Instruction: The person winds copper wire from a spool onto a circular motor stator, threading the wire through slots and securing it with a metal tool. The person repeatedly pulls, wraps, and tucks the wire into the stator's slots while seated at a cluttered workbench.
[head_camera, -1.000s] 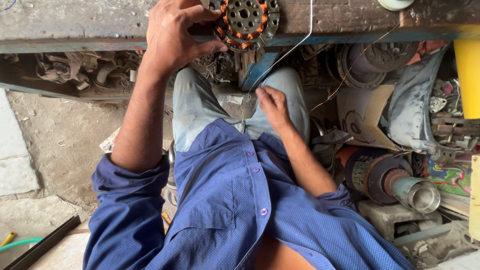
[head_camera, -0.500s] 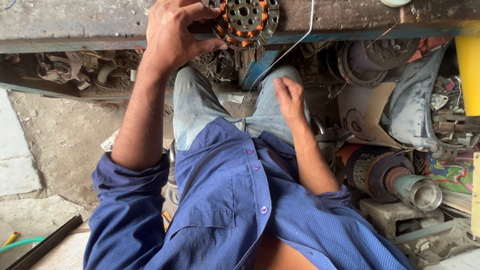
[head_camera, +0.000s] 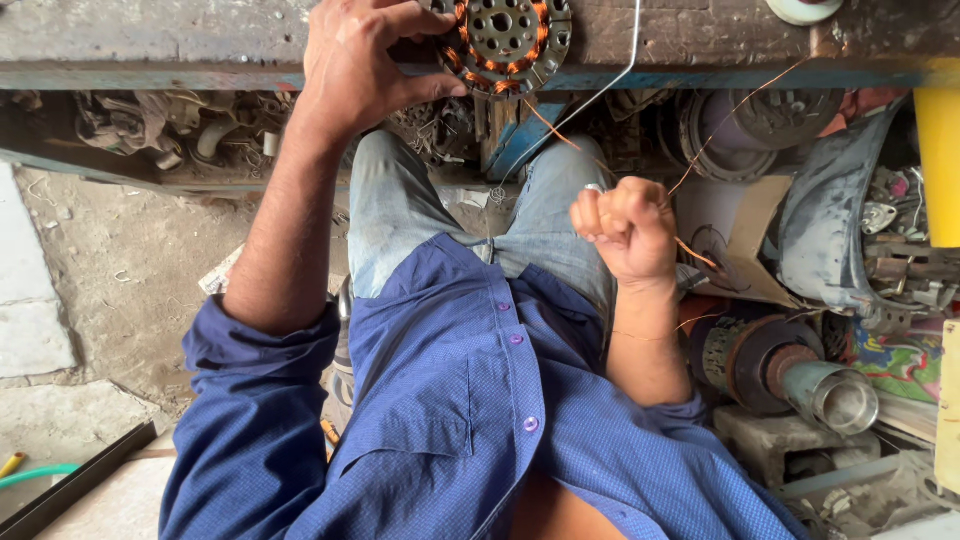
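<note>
Stator (head_camera: 505, 40) top cut off; wire (head_camera: 560, 130) hidden inside right hand (head_camera: 625, 228).

- My left hand (head_camera: 355, 65) covers the left part of the wound stator (head_camera: 503, 40), and the frame's top edge cuts off the stator's upper rim, so I can't see its full ring.
- The copper wire (head_camera: 560, 130) vanishes inside my closed right fist (head_camera: 625, 228); I can't see how my fingers pinch it.
- The wire is too thin to follow where it meets the orange windings.
- My thighs hide the floor under the bench (head_camera: 150, 40).
- The yellow object (head_camera: 938, 150) is cut by the right edge; I can't tell what it is.
- The white round thing (head_camera: 803, 8) at the top is mostly out of frame.
</note>
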